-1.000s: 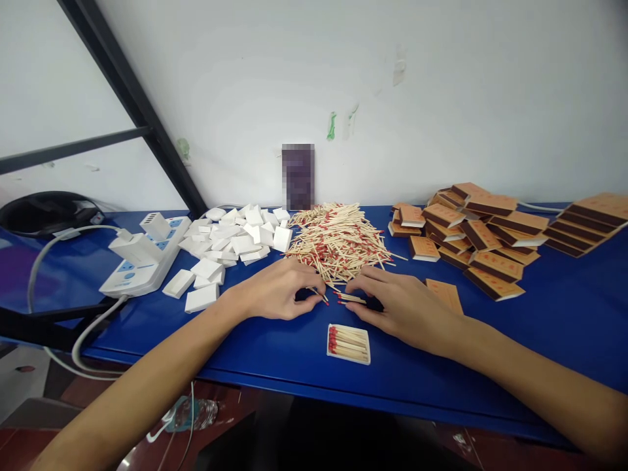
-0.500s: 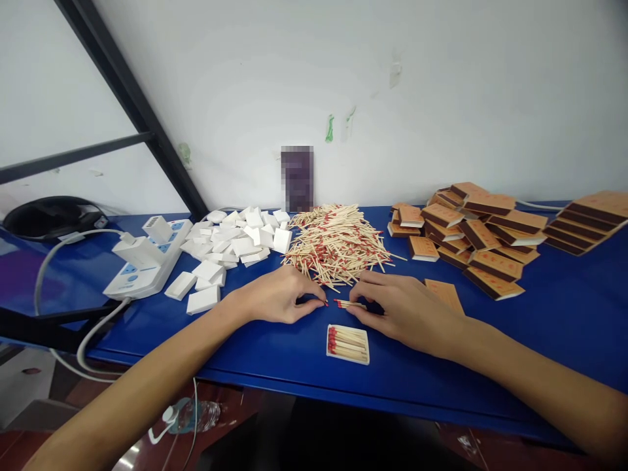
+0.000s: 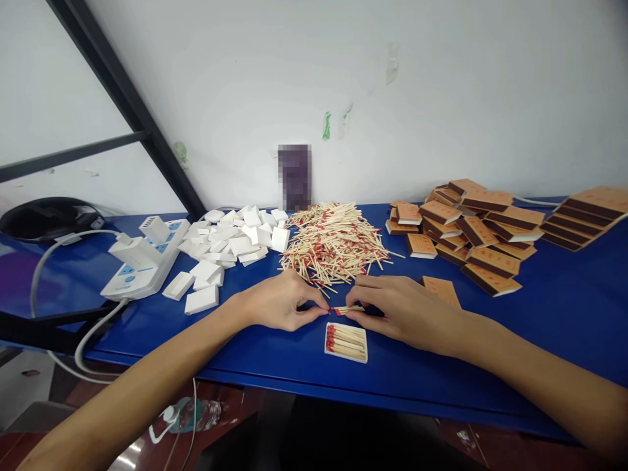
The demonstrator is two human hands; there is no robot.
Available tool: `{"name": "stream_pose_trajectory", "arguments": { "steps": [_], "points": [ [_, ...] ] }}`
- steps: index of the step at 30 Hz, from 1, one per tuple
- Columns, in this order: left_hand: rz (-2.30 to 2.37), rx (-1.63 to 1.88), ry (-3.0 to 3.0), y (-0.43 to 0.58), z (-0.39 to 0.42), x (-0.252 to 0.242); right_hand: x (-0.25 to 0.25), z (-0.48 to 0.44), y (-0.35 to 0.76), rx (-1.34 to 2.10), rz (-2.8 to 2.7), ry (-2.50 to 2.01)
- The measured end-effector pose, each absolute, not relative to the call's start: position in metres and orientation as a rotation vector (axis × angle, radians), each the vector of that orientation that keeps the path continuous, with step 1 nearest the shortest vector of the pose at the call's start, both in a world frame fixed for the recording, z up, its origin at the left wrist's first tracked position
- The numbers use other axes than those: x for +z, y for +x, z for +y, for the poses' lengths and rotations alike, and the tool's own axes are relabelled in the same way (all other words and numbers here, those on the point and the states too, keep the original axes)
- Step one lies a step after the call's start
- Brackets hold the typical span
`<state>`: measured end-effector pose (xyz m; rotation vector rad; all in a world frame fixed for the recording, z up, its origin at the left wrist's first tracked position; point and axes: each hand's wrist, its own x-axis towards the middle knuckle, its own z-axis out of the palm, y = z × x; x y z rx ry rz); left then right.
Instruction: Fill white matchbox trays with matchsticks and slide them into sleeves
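Observation:
My left hand [image 3: 282, 302] and my right hand [image 3: 400, 309] rest on the blue table [image 3: 564, 314], fingertips meeting over a small bundle of red-tipped matches [image 3: 347, 309]. Both hands pinch that bundle, red heads pointing left. Just below lies an open white match tray [image 3: 346, 342] partly filled with matches. Behind the hands spreads a large heap of loose matches [image 3: 336, 243]. An orange matchbox sleeve [image 3: 442, 290] lies beside my right wrist.
A heap of empty white trays [image 3: 230, 242] sits at the back left, next to a white power strip [image 3: 142, 261] with plugs and cables. Piles of orange matchbox sleeves [image 3: 471, 232] and a stacked row [image 3: 591, 216] fill the right. The wall stands right behind.
Both hands drew back from the heap toward me, and the picked matches were gathered into a neat bundle close above the tray.

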<state>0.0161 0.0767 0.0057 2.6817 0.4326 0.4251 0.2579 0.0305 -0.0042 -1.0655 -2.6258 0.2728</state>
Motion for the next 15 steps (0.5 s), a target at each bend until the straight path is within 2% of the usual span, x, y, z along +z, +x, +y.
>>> {"name": "stream_pose_trajectory", "arguments": {
  "steps": [5,15],
  "points": [
    [0.470,0.546,2.685,0.0156,0.0763,0.0077,-0.0042,0.0304,0.2588,0.275,-2.622,-1.056],
    [0.449,0.385,2.822,0.0153,0.0832,0.0098,-0.0012,0.0295,0.2586,0.316,-2.640,-1.062]
  ]
}}
